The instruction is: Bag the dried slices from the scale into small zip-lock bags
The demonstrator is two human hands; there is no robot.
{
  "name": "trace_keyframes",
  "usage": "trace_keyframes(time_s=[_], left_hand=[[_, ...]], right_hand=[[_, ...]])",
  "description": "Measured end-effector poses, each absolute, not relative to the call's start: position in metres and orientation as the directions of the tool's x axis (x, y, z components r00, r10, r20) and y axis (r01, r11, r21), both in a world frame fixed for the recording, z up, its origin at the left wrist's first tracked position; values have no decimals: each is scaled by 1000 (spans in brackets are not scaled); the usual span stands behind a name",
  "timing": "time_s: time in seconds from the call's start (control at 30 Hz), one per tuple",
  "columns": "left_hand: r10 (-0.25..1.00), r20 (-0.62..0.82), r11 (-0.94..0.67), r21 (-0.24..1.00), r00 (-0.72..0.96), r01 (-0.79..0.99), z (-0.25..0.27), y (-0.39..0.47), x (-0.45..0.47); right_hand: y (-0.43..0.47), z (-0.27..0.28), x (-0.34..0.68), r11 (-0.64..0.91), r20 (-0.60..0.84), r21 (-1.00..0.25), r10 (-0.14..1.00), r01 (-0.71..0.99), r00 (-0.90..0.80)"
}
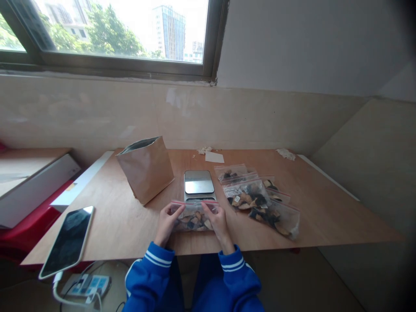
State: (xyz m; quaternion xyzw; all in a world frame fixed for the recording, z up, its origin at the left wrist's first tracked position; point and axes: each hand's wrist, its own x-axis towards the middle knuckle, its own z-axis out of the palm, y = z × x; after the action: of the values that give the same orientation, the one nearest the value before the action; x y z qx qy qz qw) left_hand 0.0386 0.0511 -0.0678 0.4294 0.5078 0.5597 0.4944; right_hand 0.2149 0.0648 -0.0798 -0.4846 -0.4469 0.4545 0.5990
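Note:
Between my two hands is a clear zip-lock bag (194, 222) with a red strip along its top edge, holding brown and dark dried pieces. My left hand (168, 222) pinches the bag's upper left, thumb along the strip. On the other side, my right hand (218, 220) grips the upper right the same way. Just beyond the bag sits a small digital scale (199, 182) with a bare metal plate; the bag partly covers its front. To the right lies a pile of similar filled zip-lock bags (248, 195). A brown paper pouch (147, 171) stands open-topped at the left.
A tablet (69, 238) with a white cable lies at the table's left front edge. Below it is a power strip (87, 284). A white card (214, 157) and crumpled tissue (286, 154) lie toward the back of the wooden table (325, 216), near the wall.

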Motion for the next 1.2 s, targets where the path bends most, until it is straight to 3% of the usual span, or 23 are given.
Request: trace_keyframes(time_s=[0.37,0.57,1.03,1.13,1.2], left_hand=[[982,-18,-1,995,-188,-97,-73,53,38],[991,-50,37,994,-125,-103,-69,54,41],[988,-57,38,991,-143,-129,-67,54,45],[986,2,-20,994,-164,-110,-70,53,44],[982,53,-72,992,-179,-99,-72,53,44]], right_hand=[[64,-75,212,160,136,-979,973,-124,187],[65,-74,210,145,137,-976,989,-164,58],[64,-77,208,216,211,-972,976,-94,55],[63,-67,214,283,285,-959,949,32,136],[60,-53,218,375,435,-888,873,265,221]])
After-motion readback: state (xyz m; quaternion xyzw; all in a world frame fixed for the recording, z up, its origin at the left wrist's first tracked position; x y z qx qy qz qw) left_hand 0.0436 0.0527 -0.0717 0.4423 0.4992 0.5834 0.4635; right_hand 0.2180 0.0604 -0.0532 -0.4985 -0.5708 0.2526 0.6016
